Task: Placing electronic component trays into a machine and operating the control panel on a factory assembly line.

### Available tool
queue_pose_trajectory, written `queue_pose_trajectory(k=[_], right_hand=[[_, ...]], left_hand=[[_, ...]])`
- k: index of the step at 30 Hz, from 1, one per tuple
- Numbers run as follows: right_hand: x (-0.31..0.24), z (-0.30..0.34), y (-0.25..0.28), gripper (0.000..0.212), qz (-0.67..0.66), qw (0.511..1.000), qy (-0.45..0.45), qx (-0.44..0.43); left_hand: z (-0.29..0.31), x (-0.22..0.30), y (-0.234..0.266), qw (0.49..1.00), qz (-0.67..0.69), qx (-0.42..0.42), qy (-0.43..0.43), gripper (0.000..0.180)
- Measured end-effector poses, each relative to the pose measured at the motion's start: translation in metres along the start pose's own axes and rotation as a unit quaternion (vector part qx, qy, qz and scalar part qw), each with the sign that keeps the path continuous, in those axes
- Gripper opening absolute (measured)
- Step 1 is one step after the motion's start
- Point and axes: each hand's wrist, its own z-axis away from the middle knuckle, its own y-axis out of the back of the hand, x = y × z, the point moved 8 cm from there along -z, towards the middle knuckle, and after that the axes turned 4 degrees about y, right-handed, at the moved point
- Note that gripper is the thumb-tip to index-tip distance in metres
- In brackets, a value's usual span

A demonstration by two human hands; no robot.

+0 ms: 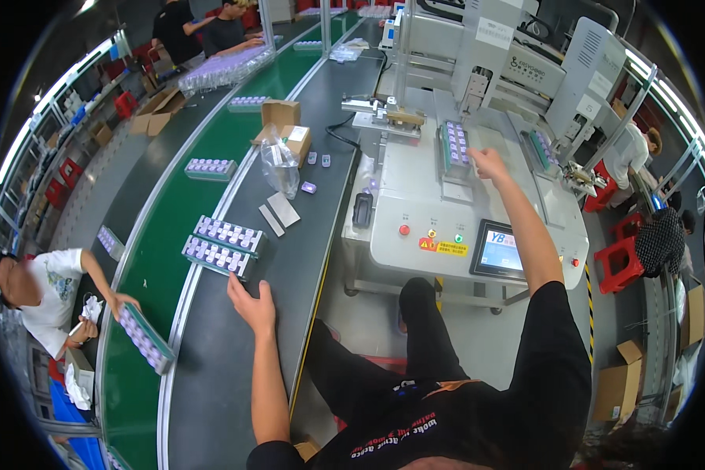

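Black T-shirt (pixel 446 427) and dark trousers (pixel 435 337) closest to the lens. Left hand (pixel 252 307) open, thumb apart, fingertips at the near end of a tray of purple-white parts (pixel 215 255); contact unclear. Second loaded tray (pixel 229 232) right beside it, both on the dark bench (pixel 227 376). Right hand (pixel 489 164) at the right side of the machine tray (pixel 453 147); fingers curled, can't tell if gripping. Touchscreen (pixel 500 251) near right forearm. Co-worker's hand (pixel 124 302) holds another tray (pixel 144 341) over the green conveyor (pixel 168 235).
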Motion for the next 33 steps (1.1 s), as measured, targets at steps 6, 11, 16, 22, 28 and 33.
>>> queue_pose_trajectory(k=[6, 11, 16, 22, 28, 33], right_hand=[[-0.022, -0.02, -0.019, 0.069, 0.095, 0.989, -0.019, -0.116], [-0.036, -0.028, -0.033, 0.08, 0.136, 0.983, -0.031, -0.122], [-0.057, -0.018, -0.035, 0.077, 0.16, 0.974, -0.031, -0.157], [-0.063, -0.008, -0.038, 0.066, 0.262, 0.949, 0.0, -0.173], [-0.058, -0.006, -0.032, 0.055, 0.203, 0.969, 0.013, -0.139], [-0.01, 0.001, -0.033, 0.048, -0.098, 0.986, -0.001, -0.137]], left_hand=[[0.002, 0.005, 0.002, 1.0, 0.009, -0.003, 0.001, 0.072], [0.002, 0.008, 0.003, 1.0, 0.011, -0.006, 0.01, 0.07], [0.002, 0.006, 0.005, 1.0, 0.026, -0.01, 0.014, 0.068], [0.003, 0.003, 0.002, 1.0, 0.022, -0.011, 0.017, 0.068], [0.004, 0.001, 0.002, 1.0, 0.023, -0.002, 0.014, 0.067], [0.003, 0.004, 0.001, 0.997, 0.067, 0.024, 0.025, 0.067]])
